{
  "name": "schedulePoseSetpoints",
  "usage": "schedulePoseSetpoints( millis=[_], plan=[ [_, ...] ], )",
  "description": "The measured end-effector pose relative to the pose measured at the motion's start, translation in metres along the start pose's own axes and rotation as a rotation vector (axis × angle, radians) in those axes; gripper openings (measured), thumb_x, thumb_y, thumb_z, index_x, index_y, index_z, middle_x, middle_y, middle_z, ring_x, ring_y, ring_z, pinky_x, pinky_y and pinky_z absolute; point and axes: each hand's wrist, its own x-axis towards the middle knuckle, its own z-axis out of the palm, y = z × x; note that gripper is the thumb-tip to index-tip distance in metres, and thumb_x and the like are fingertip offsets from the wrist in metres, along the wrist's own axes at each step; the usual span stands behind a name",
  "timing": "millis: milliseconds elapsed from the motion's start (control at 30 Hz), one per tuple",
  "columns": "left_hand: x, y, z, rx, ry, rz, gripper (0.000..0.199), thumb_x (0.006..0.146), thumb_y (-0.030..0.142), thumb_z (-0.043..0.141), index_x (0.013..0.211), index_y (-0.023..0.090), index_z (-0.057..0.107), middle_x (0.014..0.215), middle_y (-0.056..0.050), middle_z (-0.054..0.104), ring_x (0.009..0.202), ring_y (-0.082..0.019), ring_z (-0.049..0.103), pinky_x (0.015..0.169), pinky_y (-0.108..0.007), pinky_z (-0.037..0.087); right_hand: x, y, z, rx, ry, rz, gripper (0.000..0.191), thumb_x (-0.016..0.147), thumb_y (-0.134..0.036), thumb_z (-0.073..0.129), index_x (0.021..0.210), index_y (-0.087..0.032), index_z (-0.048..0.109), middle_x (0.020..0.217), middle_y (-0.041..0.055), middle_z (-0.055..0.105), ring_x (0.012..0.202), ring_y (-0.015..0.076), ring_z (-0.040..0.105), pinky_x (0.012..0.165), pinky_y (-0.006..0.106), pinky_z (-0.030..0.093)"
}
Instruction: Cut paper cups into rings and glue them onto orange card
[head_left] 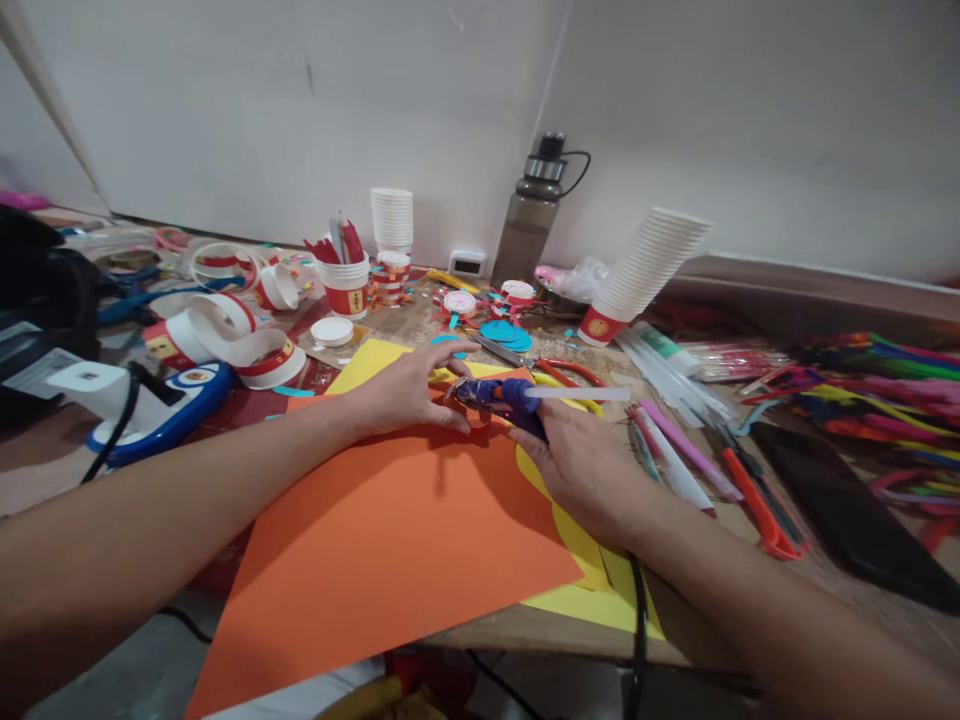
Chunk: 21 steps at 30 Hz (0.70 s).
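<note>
My right hand (577, 460) is wrapped round a blue hot glue gun (499, 395), its nozzle pointing left and a clear glue stick (577, 394) jutting from its back. Close to the nozzle, my left hand (416, 385) is curled with the thumb below and fingers above. Something orange shows between those fingers, but its shape is hidden. Beneath both hands lies an orange paper sheet (390, 540), overhanging the table's front edge. Yellow paper (622, 595) sticks out from under it. Pliers with red handles (574, 370) rest just beyond the glue gun.
Paper cups (649, 270) stand stacked at the back, near a water bottle (525, 225). A phone (855, 510), a red-orange cutter (757, 505) and pipe cleaners (885, 400) lie right. Cut cup rings (217, 335) and a blue-white device (161, 410) sit left. The gun's cord (640, 630) hangs over the edge.
</note>
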Motion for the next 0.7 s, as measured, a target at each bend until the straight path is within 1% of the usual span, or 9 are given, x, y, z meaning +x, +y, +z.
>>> schedulePoseSetpoints(
  millis=[200, 367, 533, 700],
  plan=[
    [0.000, 0.002, 0.000, -0.006, 0.005, -0.013, 0.084, 0.060, 0.037, 0.078, 0.135, 0.024, 0.043, 0.113, -0.004, 0.063, 0.108, -0.022, 0.059, 0.099, -0.037, 0.042, -0.003, 0.004, 0.002, -0.019, 0.073, -0.065, 0.024, 0.092, -0.027, 0.045, 0.109, -0.015, 0.057, 0.092, 0.0115, 0.068, 0.079, 0.0218, 0.061, 0.065, 0.029, 0.039],
    [0.000, 0.003, 0.000, -0.032, -0.006, -0.016, 0.084, 0.060, 0.038, 0.078, 0.136, 0.023, 0.043, 0.110, -0.004, 0.064, 0.106, -0.021, 0.059, 0.099, -0.038, 0.042, -0.005, 0.005, 0.001, -0.015, 0.061, -0.062, 0.024, 0.094, -0.028, 0.043, 0.110, -0.015, 0.057, 0.093, 0.0107, 0.067, 0.077, 0.0210, 0.061, 0.063, 0.028, 0.038],
    [0.000, 0.005, -0.001, -0.033, -0.017, -0.019, 0.084, 0.060, 0.037, 0.078, 0.136, 0.024, 0.043, 0.109, -0.003, 0.065, 0.106, -0.022, 0.059, 0.100, -0.039, 0.041, -0.010, 0.004, -0.003, -0.006, 0.057, -0.059, 0.026, 0.095, -0.027, 0.040, 0.112, -0.015, 0.057, 0.096, 0.0116, 0.068, 0.081, 0.0213, 0.063, 0.066, 0.028, 0.040],
    [0.000, 0.007, -0.002, -0.027, -0.013, -0.031, 0.084, 0.060, 0.037, 0.078, 0.135, 0.023, 0.044, 0.112, -0.005, 0.064, 0.109, -0.023, 0.058, 0.099, -0.038, 0.042, -0.011, -0.001, -0.010, -0.012, 0.041, -0.034, 0.028, 0.095, -0.028, 0.041, 0.113, -0.015, 0.057, 0.096, 0.0125, 0.068, 0.084, 0.0234, 0.063, 0.069, 0.030, 0.041]
  ],
)
